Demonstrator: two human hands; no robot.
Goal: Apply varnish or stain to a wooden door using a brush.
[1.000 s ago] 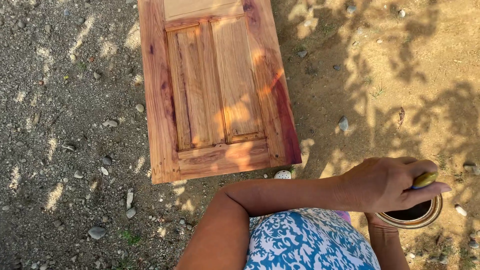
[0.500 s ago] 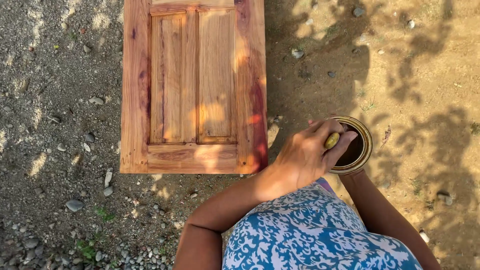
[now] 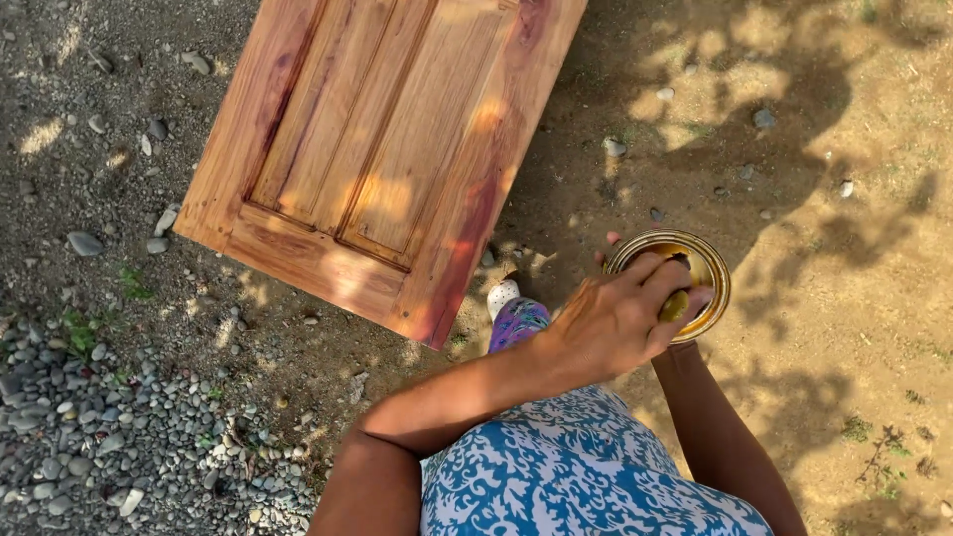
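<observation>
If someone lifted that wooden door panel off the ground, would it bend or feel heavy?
The door panel looks like thick framed wood, so probably stiff and fairly heavy. Its glossy finish may be slippery. Lying flat on gravel, it seems unlikely to tip.

Open dirt lies right of the can [image 3: 713, 266]; the wooden door panel [image 3: 382, 149] (and perhaps a foot [image 3: 516, 316]) crowds its left.

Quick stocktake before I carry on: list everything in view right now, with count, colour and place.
wooden door panel: one, reddish-brown, flat on the ground, upper left.
tin can: one, gold rim, dark liquid inside, right of the panel.
brush handle: one, yellowish, over the can.
gravel: many grey stones, lower left.
shoe: one, purple and white, below the panel's corner.
left hand: grips the brush handle.
right hand: under the can, mostly hidden.
</observation>
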